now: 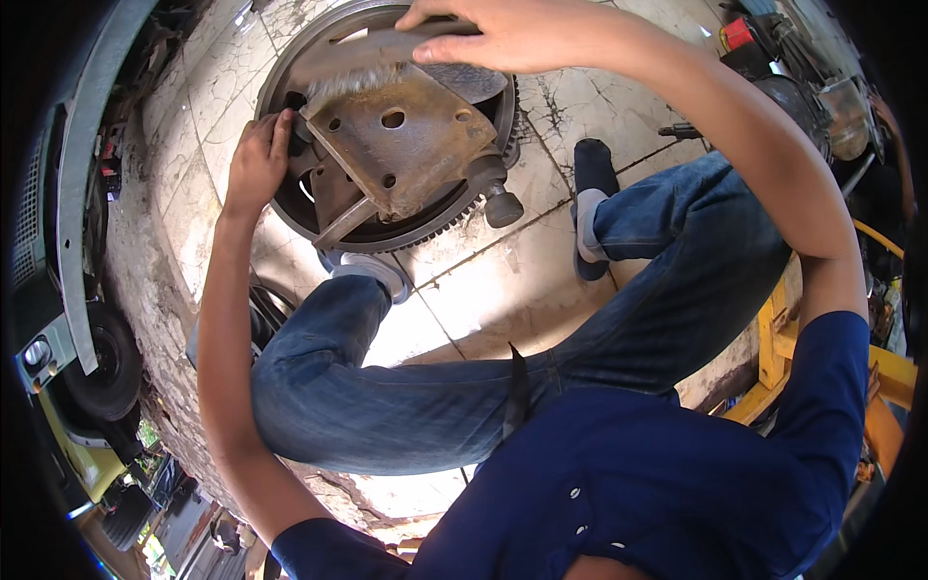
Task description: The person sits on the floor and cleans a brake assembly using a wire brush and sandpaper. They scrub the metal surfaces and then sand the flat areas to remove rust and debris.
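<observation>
A rusty metal bracket (404, 145) with several holes lies on a large toothed flywheel ring (449, 217) on the tiled floor. My right hand (503, 34) grips the handle of a wire brush (377, 53), whose bristles rest on the bracket's far edge. My left hand (256, 159) holds the bracket's left corner, fingers curled over it against the ring's inner rim. A short round stub (503, 205) sticks out at the bracket's near right end.
My legs in blue jeans and dark shoes (592, 184) straddle the cracked pale tiles (503, 290). A yellow metal frame (875, 377) stands at the right, engine parts (812, 87) at the upper right, and a vehicle bumper with a wheel (101, 362) at the left.
</observation>
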Demonstrator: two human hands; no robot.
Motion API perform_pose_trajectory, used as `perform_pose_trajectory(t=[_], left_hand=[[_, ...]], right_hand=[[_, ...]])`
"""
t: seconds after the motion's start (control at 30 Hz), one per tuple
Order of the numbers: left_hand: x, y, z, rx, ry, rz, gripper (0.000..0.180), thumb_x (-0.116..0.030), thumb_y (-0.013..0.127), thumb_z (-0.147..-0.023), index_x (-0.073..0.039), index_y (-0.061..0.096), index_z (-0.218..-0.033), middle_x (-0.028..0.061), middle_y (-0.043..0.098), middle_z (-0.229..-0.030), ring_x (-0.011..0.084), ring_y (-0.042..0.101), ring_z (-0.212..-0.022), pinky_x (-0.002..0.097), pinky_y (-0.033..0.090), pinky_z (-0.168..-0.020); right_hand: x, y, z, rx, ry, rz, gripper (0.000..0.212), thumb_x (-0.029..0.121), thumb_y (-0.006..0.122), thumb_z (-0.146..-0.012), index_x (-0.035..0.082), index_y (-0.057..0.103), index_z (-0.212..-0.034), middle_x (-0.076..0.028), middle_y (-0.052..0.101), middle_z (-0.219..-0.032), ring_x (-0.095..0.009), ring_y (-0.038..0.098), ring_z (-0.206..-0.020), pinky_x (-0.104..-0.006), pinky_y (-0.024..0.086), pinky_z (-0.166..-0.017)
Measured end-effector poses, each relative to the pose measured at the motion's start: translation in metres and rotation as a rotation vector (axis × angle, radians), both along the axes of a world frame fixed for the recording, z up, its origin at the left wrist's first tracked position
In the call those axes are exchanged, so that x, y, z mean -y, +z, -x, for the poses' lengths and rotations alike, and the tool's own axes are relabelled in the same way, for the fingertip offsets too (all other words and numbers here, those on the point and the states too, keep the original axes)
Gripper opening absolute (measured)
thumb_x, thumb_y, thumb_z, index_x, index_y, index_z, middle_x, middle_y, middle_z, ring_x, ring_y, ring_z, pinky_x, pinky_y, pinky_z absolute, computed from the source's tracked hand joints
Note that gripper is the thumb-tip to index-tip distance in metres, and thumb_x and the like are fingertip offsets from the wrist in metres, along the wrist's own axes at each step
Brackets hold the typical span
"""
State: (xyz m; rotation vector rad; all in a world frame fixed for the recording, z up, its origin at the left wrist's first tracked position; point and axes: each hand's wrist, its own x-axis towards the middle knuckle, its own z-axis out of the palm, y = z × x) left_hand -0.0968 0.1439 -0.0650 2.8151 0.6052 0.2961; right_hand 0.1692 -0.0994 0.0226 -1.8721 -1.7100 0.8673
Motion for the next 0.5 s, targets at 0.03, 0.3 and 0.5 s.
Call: perform_pose_trajectory(t=[0.03, 0.3, 0.5], left_hand=[[-0.002, -0.002, 0.003, -0.016, 0.013, 0.015, 0.037, -0.029, 0.047, -0.104, 0.001, 0.066, -0.112, 0.0212, 0.066, -0.112, 0.041, 0.058, -0.104, 0.0447, 0.048, -0.091], [-0.002, -0.003, 0.005, -0.041, 0.018, 0.004, 0.036, -0.028, 0.046, -0.104, 0.001, 0.065, -0.114, 0.0209, 0.066, -0.113, 0.0408, 0.058, -0.105, 0.0449, 0.047, -0.091], [0.001, -0.003, 0.009, -0.044, 0.074, 0.024, 0.037, -0.03, 0.046, -0.104, 0.001, 0.066, -0.113, 0.0209, 0.066, -0.114, 0.0404, 0.058, -0.105, 0.0443, 0.047, -0.092]], right_hand=[[0.0, 0.006, 0.007, -0.004, -0.045, 0.036, 0.046, 0.034, 0.054, -0.1, 0.004, 0.049, -0.134, -0.024, 0.065, -0.116, -0.036, 0.064, -0.104, -0.0439, 0.049, -0.089], [0.004, 0.026, 0.019, 0.052, 0.006, 0.064, 0.043, 0.033, 0.053, -0.1, 0.005, 0.048, -0.133, -0.025, 0.069, -0.094, -0.038, 0.068, -0.087, -0.0479, 0.053, -0.076], [0.008, 0.051, 0.032, 0.121, 0.01, 0.184, 0.048, 0.035, 0.053, -0.101, 0.005, 0.045, -0.137, -0.025, 0.068, -0.091, -0.037, 0.069, -0.084, -0.0484, 0.053, -0.074]])
